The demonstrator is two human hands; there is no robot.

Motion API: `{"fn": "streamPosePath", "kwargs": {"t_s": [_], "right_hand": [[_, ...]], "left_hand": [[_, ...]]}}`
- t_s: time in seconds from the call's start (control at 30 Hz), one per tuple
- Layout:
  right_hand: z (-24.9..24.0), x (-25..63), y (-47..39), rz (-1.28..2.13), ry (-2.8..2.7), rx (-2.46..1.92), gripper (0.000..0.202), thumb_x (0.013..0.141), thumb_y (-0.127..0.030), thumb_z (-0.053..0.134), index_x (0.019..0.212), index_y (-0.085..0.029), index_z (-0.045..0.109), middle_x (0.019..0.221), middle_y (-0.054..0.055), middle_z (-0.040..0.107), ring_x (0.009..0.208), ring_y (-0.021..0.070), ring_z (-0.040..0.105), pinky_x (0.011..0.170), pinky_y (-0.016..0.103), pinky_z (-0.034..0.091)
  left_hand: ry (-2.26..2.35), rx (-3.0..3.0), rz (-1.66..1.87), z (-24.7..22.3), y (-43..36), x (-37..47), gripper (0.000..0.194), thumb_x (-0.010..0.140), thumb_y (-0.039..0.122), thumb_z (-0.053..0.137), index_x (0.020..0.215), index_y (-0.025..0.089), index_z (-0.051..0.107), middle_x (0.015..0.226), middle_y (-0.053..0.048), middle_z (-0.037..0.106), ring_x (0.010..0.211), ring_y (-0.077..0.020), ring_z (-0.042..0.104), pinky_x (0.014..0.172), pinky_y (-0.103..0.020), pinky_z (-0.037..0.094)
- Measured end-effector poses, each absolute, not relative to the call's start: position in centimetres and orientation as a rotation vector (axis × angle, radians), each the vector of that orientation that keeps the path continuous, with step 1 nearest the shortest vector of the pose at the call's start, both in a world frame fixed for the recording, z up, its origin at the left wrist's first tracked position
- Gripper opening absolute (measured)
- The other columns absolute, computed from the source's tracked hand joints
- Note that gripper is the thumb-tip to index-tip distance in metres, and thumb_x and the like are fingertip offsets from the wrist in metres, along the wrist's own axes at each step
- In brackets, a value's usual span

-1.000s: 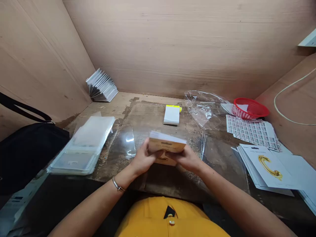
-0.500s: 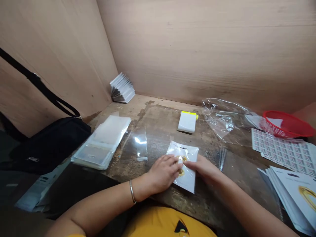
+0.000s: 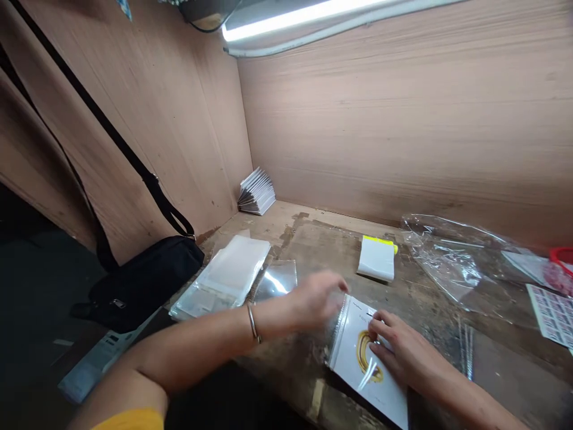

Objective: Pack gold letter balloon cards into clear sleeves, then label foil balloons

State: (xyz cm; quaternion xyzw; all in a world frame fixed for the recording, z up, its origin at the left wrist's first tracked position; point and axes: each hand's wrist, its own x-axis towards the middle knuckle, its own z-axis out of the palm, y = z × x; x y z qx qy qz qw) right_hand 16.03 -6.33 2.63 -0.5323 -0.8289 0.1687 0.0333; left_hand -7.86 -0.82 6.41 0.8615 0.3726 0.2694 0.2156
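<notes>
A white card with a gold ring-shaped picture [image 3: 364, 364], inside a clear plastic sleeve, lies at a slant near the table's front edge. My right hand [image 3: 398, 343] is on its upper right part, fingers curled and closed against the sleeve beside the gold picture. My left hand [image 3: 316, 298] is just off the sleeve's left edge, smeared by motion, and its fingers are not clear. Behind that hand a single clear sleeve [image 3: 280, 278] lies flat. Further left is a stack of clear sleeves [image 3: 233, 269].
A small white pad with a yellow edge [image 3: 376, 263] lies behind the card. Crumpled clear plastic [image 3: 461, 269], a sticker sheet [image 3: 553, 313] and a red basket [image 3: 561, 260] are at right. A black bag [image 3: 147, 280] is at left; fanned white cards [image 3: 257, 192] stand in the corner.
My left hand has come off the sleeved card and moved to its left edge. The card is now turned at a slant, with my right hand on top. The view has tilted up and left.
</notes>
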Motion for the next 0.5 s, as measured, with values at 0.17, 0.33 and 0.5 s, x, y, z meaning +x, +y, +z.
{"fn": "streamPosePath", "kwargs": {"t_s": [0.17, 0.33, 0.5], "right_hand": [[5.5, 16.4, -5.1, 0.513, -2.536, -1.695, 0.016, 0.085, -0.028, 0.049, 0.079, -0.022, 0.063, 0.093, 0.007, 0.061, 0.079, 0.0199, 0.064, 0.070, 0.033, 0.051], [8.7, 15.5, -2.0, 0.311, -2.351, -1.541, 0.030, 0.092, -0.043, 0.044, 0.079, -0.023, 0.063, 0.081, 0.005, 0.063, 0.068, 0.0176, 0.062, 0.061, 0.029, 0.049], [8.9, 12.8, 0.5, 0.290, -2.319, -1.462, 0.031, 0.093, -0.042, 0.043, 0.077, -0.024, 0.062, 0.078, 0.005, 0.064, 0.065, 0.0167, 0.061, 0.057, 0.027, 0.047]], "left_hand": [[1.848, 2.191, 1.055, 13.8, 12.4, -19.1, 0.026, 0.084, 0.007, 0.044, 0.103, 0.015, 0.059, 0.117, -0.013, 0.059, 0.113, -0.0244, 0.054, 0.100, -0.036, 0.040], [2.279, 1.936, 0.984, 14.4, 21.1, -27.6, 0.033, 0.082, 0.012, 0.049, 0.115, 0.011, 0.053, 0.123, -0.021, 0.055, 0.114, -0.0327, 0.053, 0.097, -0.044, 0.039], [2.352, 1.928, 0.852, 13.1, 26.9, -28.5, 0.044, 0.078, 0.023, 0.062, 0.120, 0.015, 0.051, 0.117, -0.016, 0.061, 0.110, -0.0294, 0.056, 0.092, -0.036, 0.041]]}}
